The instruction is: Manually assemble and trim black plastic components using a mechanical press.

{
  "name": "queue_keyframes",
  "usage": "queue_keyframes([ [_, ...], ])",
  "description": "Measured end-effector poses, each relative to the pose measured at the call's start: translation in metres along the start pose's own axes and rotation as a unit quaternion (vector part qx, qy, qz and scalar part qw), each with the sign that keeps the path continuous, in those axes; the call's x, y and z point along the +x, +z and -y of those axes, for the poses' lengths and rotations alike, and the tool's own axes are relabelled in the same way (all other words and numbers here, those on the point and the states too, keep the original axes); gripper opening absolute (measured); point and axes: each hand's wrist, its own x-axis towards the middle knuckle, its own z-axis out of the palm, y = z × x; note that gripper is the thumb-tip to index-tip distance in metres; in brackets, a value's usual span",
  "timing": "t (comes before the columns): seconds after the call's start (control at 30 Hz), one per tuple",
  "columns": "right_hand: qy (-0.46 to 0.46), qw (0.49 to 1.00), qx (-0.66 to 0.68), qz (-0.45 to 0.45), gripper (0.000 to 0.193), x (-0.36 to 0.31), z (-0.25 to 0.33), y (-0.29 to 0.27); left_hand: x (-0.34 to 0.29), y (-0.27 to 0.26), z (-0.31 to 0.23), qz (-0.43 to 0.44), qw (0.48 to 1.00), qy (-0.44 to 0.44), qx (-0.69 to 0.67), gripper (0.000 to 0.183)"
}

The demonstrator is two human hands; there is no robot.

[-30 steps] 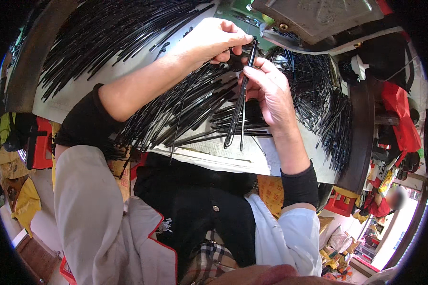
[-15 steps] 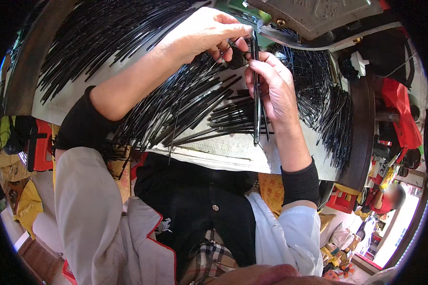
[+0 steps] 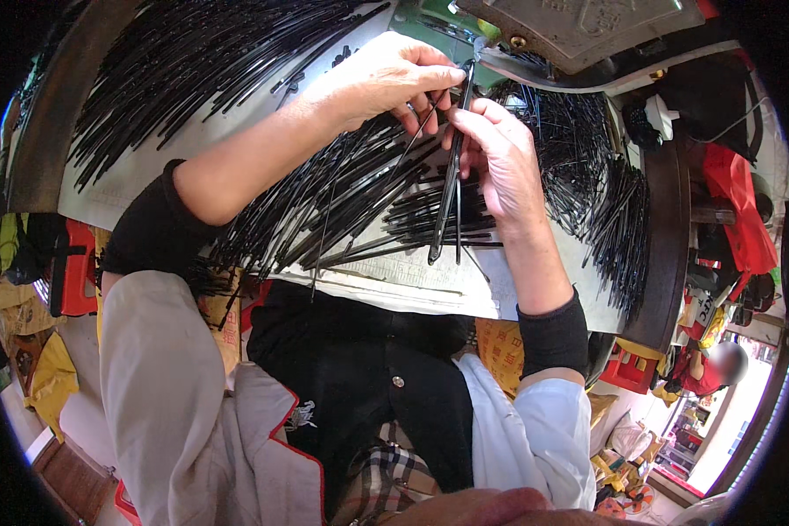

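Observation:
Both hands are raised over the far middle of the table, close together. Between them hangs a long, glossy black strip (image 3: 445, 215), its lower end tilted toward me. My left hand (image 3: 373, 81) pinches the strip near its top with thumb and fingertips, and a thinner dark strip slants down from its fingers. My right hand (image 3: 507, 167) closes its thumb and fingers around the strip a little lower. Beside the long strip a second, narrower black piece hangs down, partly hidden. Beneath the hands lies a loose pile of similar black strips (image 3: 324, 206) on pale sheeting.
More black strips (image 3: 193, 66) fan out at the far left, and tangled ones (image 3: 579, 131) cover the right side. A grey metal machine (image 3: 579, 31) overhangs the far right. Dark wooden edges (image 3: 662, 245) bound the table. Another person (image 3: 706, 373) is in the right background.
The held strip's lower end has swung left and slightly up, and it now hangs at a slant. My right hand has shifted slightly left; my left hand has dipped a little.

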Motion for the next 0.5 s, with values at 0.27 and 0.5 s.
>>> queue_keyframes([
  [0.27,-0.013,1.0,-0.001,-0.01,0.013,-0.0006,0.0002,0.0,-0.001,0.0009,-0.0019,-0.001,1.0,-0.015,0.003,0.026],
  [0.5,-0.019,0.999,0.02,-0.016,0.013,-0.0009,0.0033,0.0008,-0.0002,0.0014,-0.0035,-0.003,1.0,-0.013,0.007,0.027],
])
